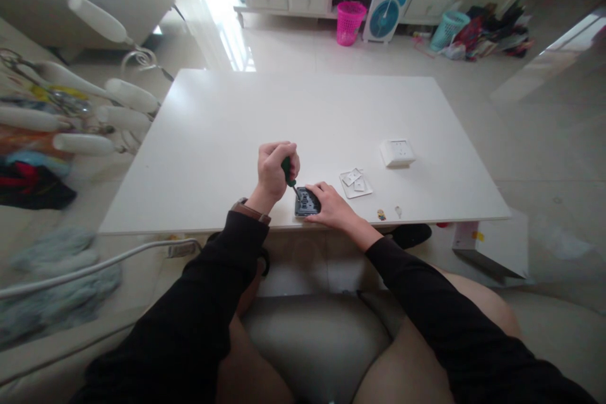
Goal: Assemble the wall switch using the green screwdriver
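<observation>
My left hand [274, 170] is closed round a green-handled screwdriver [287, 172], held upright with its tip down on a dark socket module [307, 202] near the table's front edge. My right hand [331, 205] rests on the right side of that module, fingers pressed on it and holding it flat. A watch strap shows at my left wrist. Both sleeves are black.
On the white table [213, 139] lie white cover plate pieces [355, 183], a white wall socket [398, 153], and two tiny parts [388, 213] by the front edge. A clothes rack stands at left; a pink basket [350, 22] and fan [384, 16] stand far behind.
</observation>
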Action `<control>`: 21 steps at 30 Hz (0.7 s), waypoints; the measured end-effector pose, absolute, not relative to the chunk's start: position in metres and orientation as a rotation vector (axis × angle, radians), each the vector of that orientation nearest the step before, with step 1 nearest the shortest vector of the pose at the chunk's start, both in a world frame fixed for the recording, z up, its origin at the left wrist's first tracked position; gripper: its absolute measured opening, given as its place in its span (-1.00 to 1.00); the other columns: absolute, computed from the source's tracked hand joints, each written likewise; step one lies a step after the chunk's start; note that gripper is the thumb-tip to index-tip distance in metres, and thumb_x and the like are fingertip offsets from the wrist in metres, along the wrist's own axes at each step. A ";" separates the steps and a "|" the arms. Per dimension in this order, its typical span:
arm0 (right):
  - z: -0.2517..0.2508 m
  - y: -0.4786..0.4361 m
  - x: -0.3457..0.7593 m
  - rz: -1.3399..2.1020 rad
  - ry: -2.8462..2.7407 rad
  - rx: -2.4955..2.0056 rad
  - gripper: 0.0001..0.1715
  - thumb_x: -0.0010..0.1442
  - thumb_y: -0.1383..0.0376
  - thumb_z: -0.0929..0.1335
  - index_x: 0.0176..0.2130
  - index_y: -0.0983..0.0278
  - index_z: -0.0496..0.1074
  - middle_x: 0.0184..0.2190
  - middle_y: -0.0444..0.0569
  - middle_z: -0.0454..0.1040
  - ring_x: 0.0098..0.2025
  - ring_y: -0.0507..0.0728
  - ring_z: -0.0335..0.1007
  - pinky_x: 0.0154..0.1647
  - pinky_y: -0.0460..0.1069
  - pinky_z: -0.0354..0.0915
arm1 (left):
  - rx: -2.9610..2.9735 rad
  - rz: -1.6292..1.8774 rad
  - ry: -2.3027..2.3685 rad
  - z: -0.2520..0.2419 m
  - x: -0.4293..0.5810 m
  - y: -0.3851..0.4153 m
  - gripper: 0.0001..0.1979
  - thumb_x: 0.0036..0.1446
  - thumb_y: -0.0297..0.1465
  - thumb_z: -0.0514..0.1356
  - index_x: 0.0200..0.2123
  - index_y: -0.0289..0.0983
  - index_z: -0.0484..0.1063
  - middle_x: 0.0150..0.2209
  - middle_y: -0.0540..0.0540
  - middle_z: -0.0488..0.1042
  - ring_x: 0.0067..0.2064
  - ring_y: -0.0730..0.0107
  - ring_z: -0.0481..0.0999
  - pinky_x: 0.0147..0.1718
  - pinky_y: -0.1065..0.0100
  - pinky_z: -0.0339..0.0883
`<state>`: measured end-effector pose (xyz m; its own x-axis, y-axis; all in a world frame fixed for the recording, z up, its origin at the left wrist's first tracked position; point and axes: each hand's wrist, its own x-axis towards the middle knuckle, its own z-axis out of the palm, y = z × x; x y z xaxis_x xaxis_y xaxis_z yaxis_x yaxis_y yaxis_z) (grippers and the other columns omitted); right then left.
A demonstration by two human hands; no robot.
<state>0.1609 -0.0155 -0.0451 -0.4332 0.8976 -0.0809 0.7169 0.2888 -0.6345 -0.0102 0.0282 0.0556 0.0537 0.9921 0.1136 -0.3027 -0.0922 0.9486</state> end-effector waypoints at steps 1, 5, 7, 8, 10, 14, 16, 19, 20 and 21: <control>-0.045 -0.016 0.161 0.883 -2.270 -1.469 0.01 -0.02 0.19 0.64 0.33 0.17 0.31 0.13 0.08 0.35 0.20 0.31 0.31 0.29 0.21 0.29 | 1.086 1.355 0.882 0.055 -0.010 0.028 -0.53 0.10 -0.13 0.27 -0.71 -0.22 0.24 -0.74 0.08 0.14 -0.71 0.58 0.16 -0.71 0.42 -0.06; -0.043 -0.016 0.160 0.889 -2.273 -1.462 0.00 -0.01 0.20 0.63 0.33 0.16 0.31 0.13 0.09 0.35 0.20 0.32 0.31 0.28 0.22 0.29 | 1.091 1.316 0.879 0.054 -0.009 0.028 -0.53 0.10 -0.13 0.27 -0.71 -0.22 0.23 -0.73 0.08 0.15 -0.71 0.58 0.16 -0.72 0.42 -0.06; -0.042 -0.016 0.160 0.883 -2.281 -1.464 -0.01 0.00 0.19 0.63 0.32 0.18 0.32 0.13 0.11 0.35 0.19 0.32 0.31 0.28 0.22 0.30 | 1.096 1.301 0.877 0.054 -0.009 0.028 -0.55 0.08 -0.15 0.27 -0.72 -0.22 0.25 -0.74 0.07 0.16 -0.72 0.58 0.16 -0.72 0.42 -0.06; -0.042 -0.016 0.160 0.881 -2.284 -1.466 -0.01 0.00 0.19 0.63 0.32 0.19 0.32 0.13 0.11 0.35 0.19 0.32 0.31 0.28 0.22 0.30 | 1.096 1.297 0.874 0.055 -0.008 0.027 -0.55 0.07 -0.16 0.27 -0.72 -0.22 0.25 -0.74 0.07 0.16 -0.72 0.58 0.16 -0.72 0.42 -0.07; -0.041 -0.016 0.160 0.882 -2.285 -1.466 0.00 0.00 0.18 0.64 0.33 0.20 0.32 0.13 0.12 0.35 0.19 0.32 0.31 0.28 0.22 0.30 | 1.092 1.290 0.858 0.057 -0.007 0.026 -0.56 0.06 -0.18 0.28 -0.73 -0.22 0.25 -0.74 0.07 0.16 -0.72 0.58 0.16 -0.73 0.42 -0.08; -0.039 -0.017 0.159 0.891 -2.282 -1.472 0.02 -0.01 0.18 0.64 0.34 0.22 0.31 0.15 0.13 0.35 0.22 0.33 0.31 0.30 0.22 0.31 | 1.053 1.293 0.823 0.065 -0.007 0.024 -0.54 0.07 -0.14 0.28 -0.71 -0.21 0.22 -0.75 0.08 0.14 -0.73 0.59 0.14 -0.73 0.42 -0.09; -0.039 -0.017 0.160 0.894 -2.290 -1.484 0.05 -0.01 0.16 0.65 0.35 0.24 0.31 0.17 0.15 0.35 0.23 0.33 0.30 0.32 0.21 0.30 | 1.029 1.292 0.829 0.070 -0.008 0.024 -0.49 0.10 -0.08 0.28 -0.69 -0.21 0.18 -0.75 0.09 0.12 -0.73 0.59 0.13 -0.73 0.42 -0.08; -0.039 -0.015 0.161 0.873 -2.297 -1.510 0.17 -0.08 0.06 0.68 0.37 0.25 0.29 0.21 0.20 0.36 0.32 0.40 0.21 0.41 0.28 0.21 | 0.974 1.284 0.845 0.075 -0.009 0.024 -0.44 0.16 -0.03 0.25 -0.68 -0.20 0.13 -0.74 0.10 0.10 -0.72 0.60 0.12 -0.73 0.43 -0.07; -0.038 -0.015 0.162 0.858 -2.286 -1.516 0.21 -0.11 0.03 0.68 0.37 0.26 0.29 0.23 0.23 0.36 0.36 0.44 0.16 0.44 0.32 0.16 | 0.946 1.284 0.841 0.076 -0.010 0.024 -0.44 0.17 -0.03 0.25 -0.67 -0.20 0.12 -0.74 0.10 0.09 -0.72 0.60 0.11 -0.73 0.43 -0.06; -0.036 -0.014 0.162 0.843 -2.265 -1.511 0.21 -0.12 0.01 0.68 0.37 0.27 0.31 0.24 0.25 0.37 0.40 0.47 0.12 0.46 0.36 0.12 | 0.915 1.287 0.830 0.077 -0.010 0.024 -0.44 0.18 -0.05 0.24 -0.68 -0.21 0.11 -0.75 0.10 0.09 -0.72 0.60 0.11 -0.73 0.44 -0.06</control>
<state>0.1618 -0.0136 -0.0358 -0.4075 0.9098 -0.0786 0.7398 0.2785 -0.6125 -0.0099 0.0236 0.0771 0.1070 0.9942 -0.0066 -0.4163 0.0508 0.9078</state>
